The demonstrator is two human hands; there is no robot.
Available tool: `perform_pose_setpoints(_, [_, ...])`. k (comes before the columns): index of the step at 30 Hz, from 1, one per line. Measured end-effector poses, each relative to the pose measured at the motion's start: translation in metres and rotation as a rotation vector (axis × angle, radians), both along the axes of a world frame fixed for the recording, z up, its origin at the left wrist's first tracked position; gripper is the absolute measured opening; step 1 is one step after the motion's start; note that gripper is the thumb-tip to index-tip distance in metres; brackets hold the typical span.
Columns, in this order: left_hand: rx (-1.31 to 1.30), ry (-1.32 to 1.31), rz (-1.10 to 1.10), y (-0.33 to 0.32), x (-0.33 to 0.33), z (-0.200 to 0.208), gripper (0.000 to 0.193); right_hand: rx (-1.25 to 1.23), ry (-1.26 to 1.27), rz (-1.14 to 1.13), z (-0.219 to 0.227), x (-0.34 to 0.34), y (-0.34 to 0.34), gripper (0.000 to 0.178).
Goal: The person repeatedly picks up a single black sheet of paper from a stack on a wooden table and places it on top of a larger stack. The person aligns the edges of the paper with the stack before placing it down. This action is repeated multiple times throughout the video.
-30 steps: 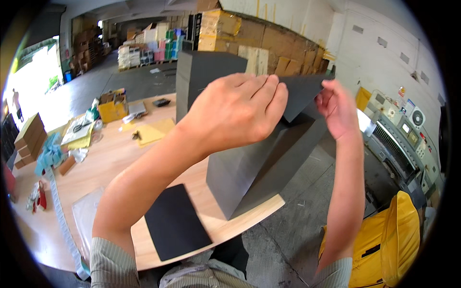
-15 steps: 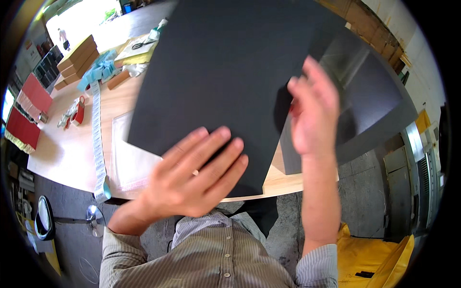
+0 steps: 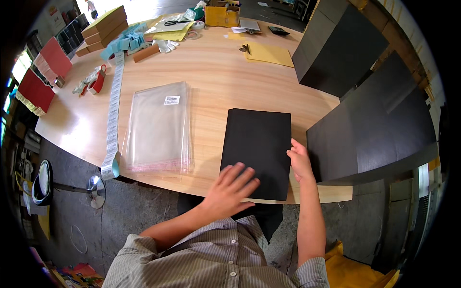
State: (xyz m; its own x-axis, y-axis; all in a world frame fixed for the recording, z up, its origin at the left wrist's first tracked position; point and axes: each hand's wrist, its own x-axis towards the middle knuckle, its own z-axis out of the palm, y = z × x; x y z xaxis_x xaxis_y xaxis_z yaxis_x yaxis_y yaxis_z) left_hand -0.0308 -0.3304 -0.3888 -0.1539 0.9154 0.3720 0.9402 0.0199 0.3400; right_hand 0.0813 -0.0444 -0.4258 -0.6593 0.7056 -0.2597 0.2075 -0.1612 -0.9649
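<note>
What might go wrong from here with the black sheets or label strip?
The black sheets lie close to the front edge of the table, so the left hand might nudge them over. Their upper left corners look misaligned, so they may slip apart. The label strip reaches that edge too and might slide off.

On the bench [image 3: 211, 62], the sheets [image 3: 258, 144] lie at the near edge, right of the plastic sleeves [image 3: 157, 127] and left of the near stack [image 3: 372, 132], with the label strip [image 3: 114, 103] left of the sleeves and the carton [image 3: 222, 17] at the far edge.
</note>
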Motion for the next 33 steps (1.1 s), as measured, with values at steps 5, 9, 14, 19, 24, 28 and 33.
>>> perform_pose_setpoints(5, [-0.159, -0.14, 0.227, -0.021, -0.016, -0.024, 0.096, 0.264, -0.254, 0.025, 0.013, -0.012, -0.007, 0.061])
perform_pose_setpoints(9, [-0.124, -0.112, 0.175, -0.021, -0.015, -0.037, 0.094, 0.364, -0.355, 0.039, 0.008, -0.011, -0.006, 0.061])
perform_pose_setpoints(14, [-0.116, -0.108, 0.159, -0.022, -0.014, -0.035, 0.084, 0.588, -0.425, 0.061, -0.006, -0.006, -0.016, 0.058])
perform_pose_setpoints(19, [-0.084, -0.125, 0.153, -0.023, -0.016, -0.04, 0.073, 0.86, -0.534, 0.072, 0.015, 0.002, -0.045, 0.06])
perform_pose_setpoints(24, [-0.071, -0.119, 0.17, -0.021, -0.015, -0.038, 0.067, 0.801, -0.428, 0.062, 0.013, 0.005, -0.051, 0.061])
perform_pose_setpoints(28, [-0.08, -0.106, 0.164, -0.02, -0.014, -0.038, 0.063, 0.655, -0.331, 0.039, 0.016, 0.002, -0.056, 0.059])
perform_pose_setpoints(33, [-0.015, -0.052, 0.14, -0.023, -0.013, -0.048, 0.058, 0.453, -0.236, -0.022, 0.004, 0.008, -0.052, 0.06])
